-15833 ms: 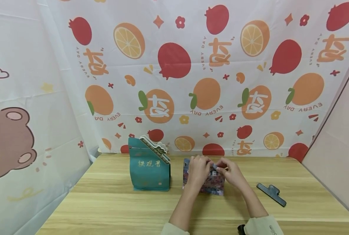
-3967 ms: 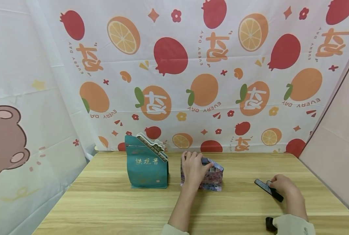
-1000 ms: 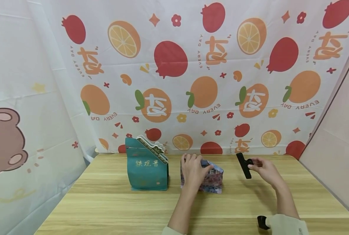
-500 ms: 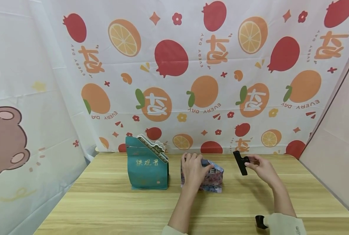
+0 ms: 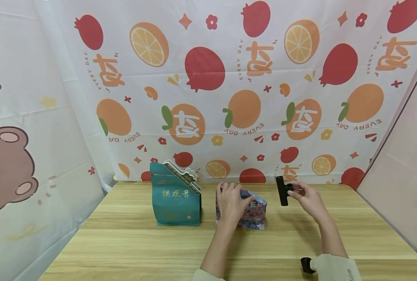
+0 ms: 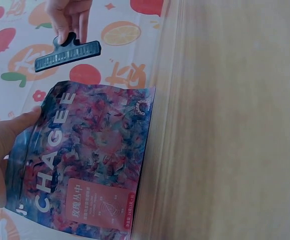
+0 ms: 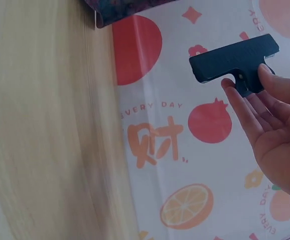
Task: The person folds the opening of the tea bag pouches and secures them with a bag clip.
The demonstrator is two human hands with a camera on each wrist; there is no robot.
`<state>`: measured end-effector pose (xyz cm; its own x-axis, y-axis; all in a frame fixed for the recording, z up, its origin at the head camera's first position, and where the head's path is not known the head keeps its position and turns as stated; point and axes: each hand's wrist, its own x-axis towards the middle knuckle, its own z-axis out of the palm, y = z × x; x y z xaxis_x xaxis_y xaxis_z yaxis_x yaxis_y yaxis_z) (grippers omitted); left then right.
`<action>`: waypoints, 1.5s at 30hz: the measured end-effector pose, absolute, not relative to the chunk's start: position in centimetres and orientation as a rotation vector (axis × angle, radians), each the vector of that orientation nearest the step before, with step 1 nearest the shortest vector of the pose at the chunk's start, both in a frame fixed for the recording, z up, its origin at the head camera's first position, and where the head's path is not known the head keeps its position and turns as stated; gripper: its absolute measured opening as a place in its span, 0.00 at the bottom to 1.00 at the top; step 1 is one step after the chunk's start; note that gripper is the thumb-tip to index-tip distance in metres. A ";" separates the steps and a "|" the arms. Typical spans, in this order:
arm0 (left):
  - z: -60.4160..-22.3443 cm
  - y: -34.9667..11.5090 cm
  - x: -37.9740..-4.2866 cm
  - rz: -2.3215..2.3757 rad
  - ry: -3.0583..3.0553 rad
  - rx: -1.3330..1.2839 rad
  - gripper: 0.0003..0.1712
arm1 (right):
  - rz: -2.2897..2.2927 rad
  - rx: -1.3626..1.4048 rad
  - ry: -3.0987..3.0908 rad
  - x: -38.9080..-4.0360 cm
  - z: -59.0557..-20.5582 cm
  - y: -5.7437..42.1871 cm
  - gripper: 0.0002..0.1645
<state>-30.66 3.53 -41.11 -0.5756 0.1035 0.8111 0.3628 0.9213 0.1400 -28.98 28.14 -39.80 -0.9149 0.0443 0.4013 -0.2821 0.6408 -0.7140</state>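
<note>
A floral-patterned pouch marked CHAGEE stands on the table, its upper right corner folded down in the head view. My left hand grips its top edge, thumb on the front face and fingers behind. Off to the pouch's right, my right hand pinches a black bag clip by its handle and holds it above the table. In the right wrist view the clip has its long bar pointing away from the palm, with thumb and fingertips on the handle.
Left of the pouch stands a teal tea bag, with a decorated white-and-gold clip slanting across its top right corner. Behind the wooden table hangs a fruit-print cloth; pale cloth also borders both sides.
Earlier both hands were on the pouch. The right hand then picked the clip up off the table at right and has carried it up and leftward toward the pouch. The left hand stays on the pouch.
</note>
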 end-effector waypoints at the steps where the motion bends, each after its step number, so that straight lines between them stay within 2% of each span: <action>1: -41.1 3.5 -30.7 -0.365 -2.170 -0.331 0.27 | 1.178 0.189 -2.472 -29.0 -39.8 28.0 0.24; 7: -41.2 3.5 -30.8 -0.370 -2.179 -0.336 0.27 | 1.204 0.186 -2.422 -29.2 -39.9 27.2 0.22; 16: -41.1 3.4 -30.9 -0.379 -2.161 -0.343 0.27 | 1.259 0.192 -2.429 -29.3 -39.4 26.7 0.27; 38: -41.0 3.8 -30.6 -0.377 -2.190 -0.336 0.28 | 1.903 0.307 -2.167 -30.9 -40.1 26.0 0.32; 45: -41.0 3.8 -30.8 -0.377 -2.198 -0.333 0.27 | 1.942 0.250 -2.063 -31.3 -40.3 24.8 0.29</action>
